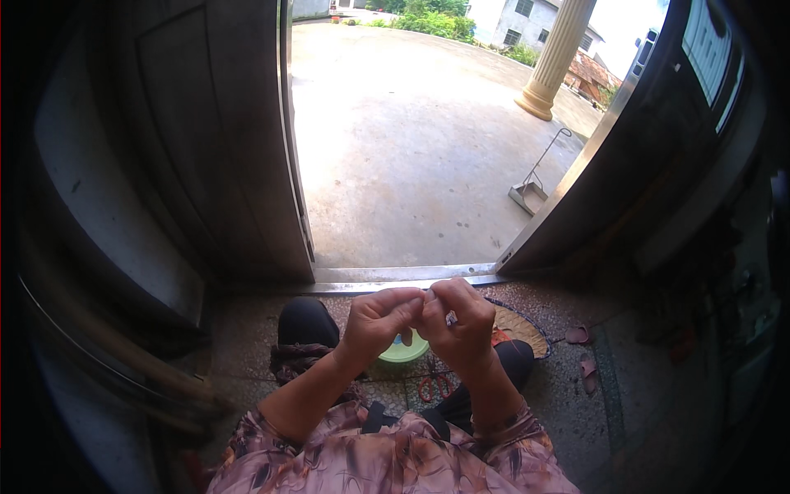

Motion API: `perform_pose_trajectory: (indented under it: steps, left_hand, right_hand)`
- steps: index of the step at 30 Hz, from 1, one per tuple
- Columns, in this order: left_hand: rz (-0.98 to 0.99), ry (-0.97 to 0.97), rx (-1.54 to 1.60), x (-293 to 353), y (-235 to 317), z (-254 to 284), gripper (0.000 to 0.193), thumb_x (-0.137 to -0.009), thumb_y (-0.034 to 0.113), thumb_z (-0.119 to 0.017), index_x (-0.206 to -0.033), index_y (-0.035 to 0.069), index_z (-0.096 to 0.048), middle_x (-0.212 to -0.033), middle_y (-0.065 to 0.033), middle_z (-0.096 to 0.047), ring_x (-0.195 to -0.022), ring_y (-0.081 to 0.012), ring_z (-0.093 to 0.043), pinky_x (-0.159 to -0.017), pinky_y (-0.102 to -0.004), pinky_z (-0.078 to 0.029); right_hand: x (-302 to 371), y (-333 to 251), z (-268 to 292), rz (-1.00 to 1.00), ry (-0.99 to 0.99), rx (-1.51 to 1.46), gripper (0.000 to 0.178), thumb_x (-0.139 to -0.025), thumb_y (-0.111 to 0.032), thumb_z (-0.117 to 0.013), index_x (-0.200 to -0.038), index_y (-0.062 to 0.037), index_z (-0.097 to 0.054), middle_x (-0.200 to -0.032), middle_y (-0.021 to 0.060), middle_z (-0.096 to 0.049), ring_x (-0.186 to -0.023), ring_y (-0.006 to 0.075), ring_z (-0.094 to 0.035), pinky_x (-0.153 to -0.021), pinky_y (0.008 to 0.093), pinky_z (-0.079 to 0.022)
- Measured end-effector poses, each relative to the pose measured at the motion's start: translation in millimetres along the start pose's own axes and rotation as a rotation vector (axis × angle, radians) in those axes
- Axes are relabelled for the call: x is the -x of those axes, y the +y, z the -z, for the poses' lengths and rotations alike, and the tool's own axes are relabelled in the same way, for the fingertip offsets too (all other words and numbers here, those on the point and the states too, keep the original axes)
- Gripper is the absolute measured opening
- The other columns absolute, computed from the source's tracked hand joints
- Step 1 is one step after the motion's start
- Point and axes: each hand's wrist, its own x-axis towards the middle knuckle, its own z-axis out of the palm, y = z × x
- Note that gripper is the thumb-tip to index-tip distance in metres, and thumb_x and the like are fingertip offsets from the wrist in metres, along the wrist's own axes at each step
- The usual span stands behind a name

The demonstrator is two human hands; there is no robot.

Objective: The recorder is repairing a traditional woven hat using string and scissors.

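Note:
Both my hands are raised together in front of me, fingertips almost meeting above my lap. My left hand pinches thumb against forefinger; whatever it holds is too small to make out. Close against it, my right hand is closed in a similar pinch, and its contents are hidden by the fingers. Below them, partly covered by the hands, is a light green bowl. A pair of scissors with red handles lies on the speckled floor between my legs.
A round woven tray lies by my right knee, with pink slippers beyond it. Ahead runs a metal door sill between two dark door leaves. Outside on the concrete stand a long-handled dustpan and a fluted column.

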Motion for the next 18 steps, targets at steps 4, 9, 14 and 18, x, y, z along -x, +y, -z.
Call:
perform_pose_trajectory:
  steps: [4,9,14,18]
  left_hand:
    - [-0.012,-0.002,-0.023,-1.0,-2.2,0.9,0.022,-0.089,0.007,-0.059,-0.106,-0.006,-0.062,-0.080,-0.0095,-0.065,-0.059,-0.0117,-0.059,-0.050,-0.0237,-0.050]
    - [-0.016,0.004,-0.021,-0.9,-3.7,0.3,0.021,-0.088,0.006,-0.059,-0.106,-0.006,-0.062,-0.081,-0.0098,-0.065,-0.060,-0.0121,-0.060,-0.050,-0.0240,-0.050]
    - [-0.024,0.003,-0.013,-2.1,-4.6,0.2,0.021,-0.088,0.006,-0.060,-0.106,-0.006,-0.062,-0.081,-0.0102,-0.065,-0.061,-0.0124,-0.060,-0.050,-0.0245,-0.051]
    - [-0.035,0.004,-0.013,-2.0,-5.1,0.4,0.021,-0.088,0.006,-0.060,-0.106,-0.006,-0.062,-0.081,-0.0102,-0.065,-0.061,-0.0126,-0.060,-0.050,-0.0245,-0.051]
  right_hand:
    - [1.0,0.8,-1.1,0.008,0.014,0.004,0.003,-0.076,-0.002,-0.059,-0.077,-0.0011,-0.056,-0.065,0.0118,-0.054,-0.053,0.0252,-0.058,-0.049,0.0332,-0.047]
    - [1.3,0.9,-0.1,0.003,0.008,0.021,0.003,-0.075,-0.002,-0.058,-0.077,-0.0013,-0.056,-0.065,0.0116,-0.054,-0.053,0.0253,-0.057,-0.048,0.0333,-0.046]
    - [1.4,2.4,-1.5,0.017,0.024,0.033,0.003,-0.075,-0.002,-0.058,-0.077,-0.0014,-0.056,-0.064,0.0115,-0.054,-0.052,0.0254,-0.057,-0.048,0.0336,-0.047]
    - [1.1,1.9,-1.6,0.017,0.024,0.039,0.003,-0.075,-0.002,-0.058,-0.076,-0.0016,-0.056,-0.064,0.0117,-0.054,-0.052,0.0256,-0.057,-0.048,0.0339,-0.046]
